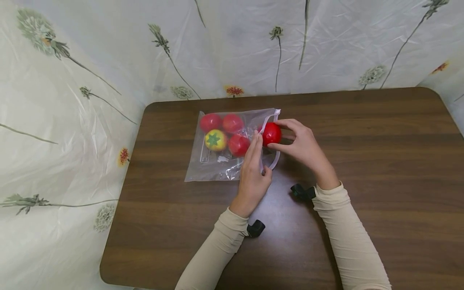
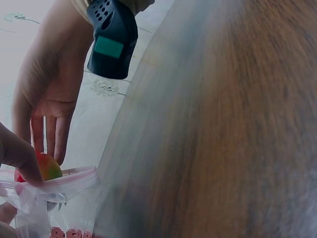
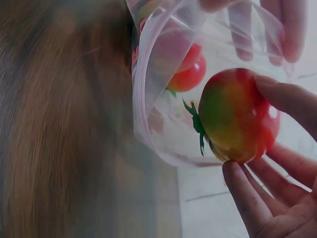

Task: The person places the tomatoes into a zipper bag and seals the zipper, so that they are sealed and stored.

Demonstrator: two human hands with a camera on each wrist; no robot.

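On the table lies a clear zip bag [image 1: 214, 171] with several red tomatoes [image 1: 233, 123] inside; one of them [image 1: 216, 140] turns its yellow, green-leaved end up. My left hand [image 1: 252, 173] holds the bag's mouth on the right side, long fingers over the upper rim and thumb by the lower one. My right hand [image 1: 303, 145] grips another tomato [image 3: 240, 116] between thumb and fingertips at that opening. This tomato is red with a green-yellow patch, its green leaves pointing into the bag. In the left wrist view my left thumb [image 2: 17, 153] partly covers it.
The brown wooden table [image 1: 380, 169] extends to the right and front. A pale plastic sheet with printed flowers [image 1: 232, 44] hangs behind and at the left. Dark wrist devices [image 1: 255, 228] sit on both sleeves.
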